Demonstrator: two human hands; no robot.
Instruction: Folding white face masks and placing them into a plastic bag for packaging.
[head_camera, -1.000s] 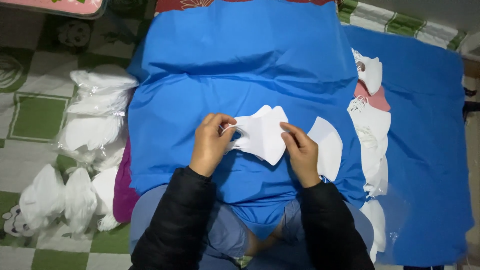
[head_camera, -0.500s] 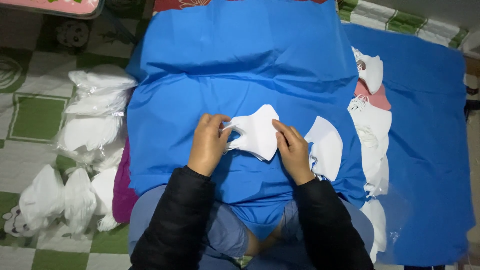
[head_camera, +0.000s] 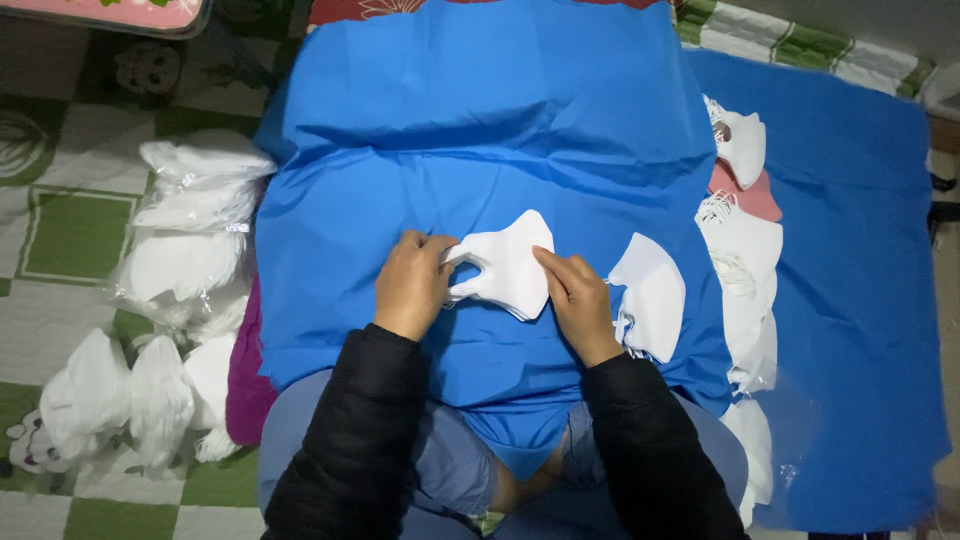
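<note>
The left hand (head_camera: 412, 282) pinches the thin ear loops at the left end of a small stack of white masks (head_camera: 507, 266), thumb and fingers closed on them, while the right hand (head_camera: 575, 298) presses flat with fingers spread on the stack's right edge. The masks are soft, matte, folded flat, with a pointed peak at the far edge and a curved near edge; they lie in the middle of a smooth, slightly creased blue cloth (head_camera: 480, 120) draped over the person's lap. Both arms wear padded black sleeves (head_camera: 360, 440). Just right of the right hand lies a second stack (head_camera: 652, 295) of the same shape. Farther right, along the cloth's edge, a loose row of white masks (head_camera: 742, 260) runs from far to near, with one pink mask (head_camera: 748, 192) among them, on a darker blue sheet (head_camera: 860, 300). To the left, on the green-and-white checked floor (head_camera: 60, 230), sit glossy clear plastic bags (head_camera: 190, 220) stuffed with white masks.
</note>
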